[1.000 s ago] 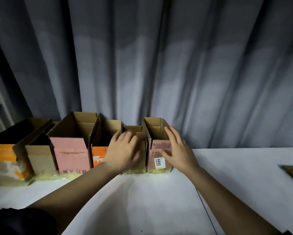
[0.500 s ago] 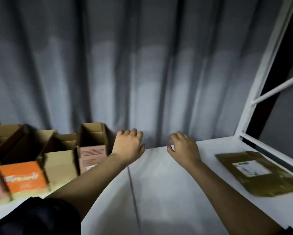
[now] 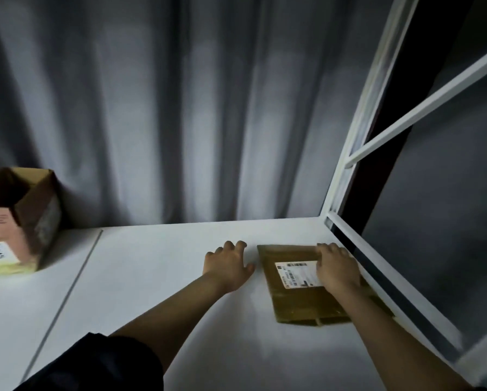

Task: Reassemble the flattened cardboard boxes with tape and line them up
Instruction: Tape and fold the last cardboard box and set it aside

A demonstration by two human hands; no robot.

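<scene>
A flattened brown cardboard box (image 3: 298, 300) with a white shipping label lies on the white table (image 3: 152, 277) near the right edge. My right hand (image 3: 336, 268) rests on top of it, covering the label's right end, fingers reaching its far edge. My left hand (image 3: 229, 263) lies on the table just left of the flat box, fingers loosely curled, holding nothing. At the far left stands an assembled open box (image 3: 19, 221) with a pink front and a white sticker, the last of the row.
A grey curtain (image 3: 208, 108) hangs behind the table. A white window frame (image 3: 377, 142) runs along the table's right side, close to the flat box. A seam line crosses the tabletop on the left.
My view has swung right, away from the row of boxes. Both hands moved right across the table; my right hand has come down on the flattened box, my left beside it.
</scene>
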